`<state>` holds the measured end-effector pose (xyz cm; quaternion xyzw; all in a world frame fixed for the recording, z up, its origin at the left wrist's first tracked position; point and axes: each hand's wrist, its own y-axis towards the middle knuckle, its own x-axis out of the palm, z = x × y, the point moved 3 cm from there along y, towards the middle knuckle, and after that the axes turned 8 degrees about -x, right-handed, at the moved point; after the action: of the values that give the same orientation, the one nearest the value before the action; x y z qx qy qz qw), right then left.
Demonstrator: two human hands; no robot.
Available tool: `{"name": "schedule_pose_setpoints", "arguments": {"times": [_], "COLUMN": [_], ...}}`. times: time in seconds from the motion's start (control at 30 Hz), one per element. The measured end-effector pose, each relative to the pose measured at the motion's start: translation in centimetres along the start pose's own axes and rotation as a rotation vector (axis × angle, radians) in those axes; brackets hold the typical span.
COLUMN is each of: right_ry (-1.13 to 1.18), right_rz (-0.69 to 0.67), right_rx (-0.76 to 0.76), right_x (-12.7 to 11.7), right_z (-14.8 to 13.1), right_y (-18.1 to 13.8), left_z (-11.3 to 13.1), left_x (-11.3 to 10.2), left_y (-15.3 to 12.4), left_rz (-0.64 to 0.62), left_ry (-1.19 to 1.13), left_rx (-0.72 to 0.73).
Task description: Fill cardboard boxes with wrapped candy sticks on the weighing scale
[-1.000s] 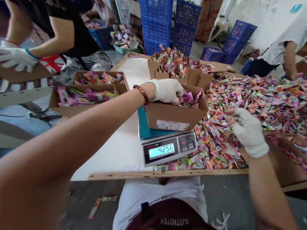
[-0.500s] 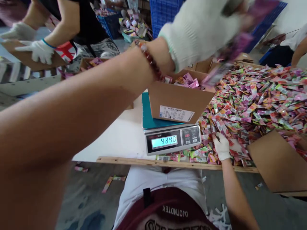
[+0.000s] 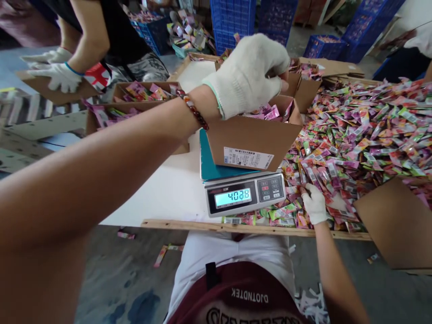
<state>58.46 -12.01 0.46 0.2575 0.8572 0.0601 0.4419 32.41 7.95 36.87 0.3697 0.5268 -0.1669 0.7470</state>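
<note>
My left hand [image 3: 251,74], in a white glove with bare fingertips, is over an open cardboard box [image 3: 253,139] of pink and purple sachets [image 3: 272,112]. Its thumb and fingers curl towards each other; whether anything is between them is hidden. The box stands tilted on the teal plate of a digital scale [image 3: 245,193], whose display is lit. To the right of the scale, my right hand [image 3: 314,204], gloved the same way, lies at the near edge of a heap of sachets [image 3: 364,135]. Its fingers are bent and touch the sachets; what they grip is unclear.
A second cardboard box [image 3: 394,225] leans at the right. More filled boxes [image 3: 148,92] stand at the left and behind. A wooden strip [image 3: 202,226] edges the table. A co-worker's gloved hands [image 3: 62,74] are on cardboard at far left. Blue crates [image 3: 232,27] stand behind.
My left hand came back left and down to over the box; the purple sachets it held at upper right no longer show in it. The scale's reading dropped. My right hand stayed put.
</note>
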Motion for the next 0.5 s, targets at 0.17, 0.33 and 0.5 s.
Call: {"name": "schedule_pose_setpoints", "arguments": {"times": [0.17, 0.33, 0.5], "right_ry": [-0.012, -0.012, -0.004], "right_rz": [-0.005, -0.013, -0.015], "right_rx": [-0.002, -0.007, -0.010], "right_x": [0.1, -0.2, 0.2], "right_z": [0.0, 0.0, -0.5], "right_y": [0.0, 0.0, 0.1], "left_z": [-0.6, -0.7, -1.6], "left_x": [1.4, 2.0, 3.4], "left_y": [-0.2, -0.6, -0.1], "left_rz": [-0.060, -0.146, -0.245], "left_ry": [0.116, 0.273, 0.262], "left_rx": [0.023, -0.046, -0.002]}}
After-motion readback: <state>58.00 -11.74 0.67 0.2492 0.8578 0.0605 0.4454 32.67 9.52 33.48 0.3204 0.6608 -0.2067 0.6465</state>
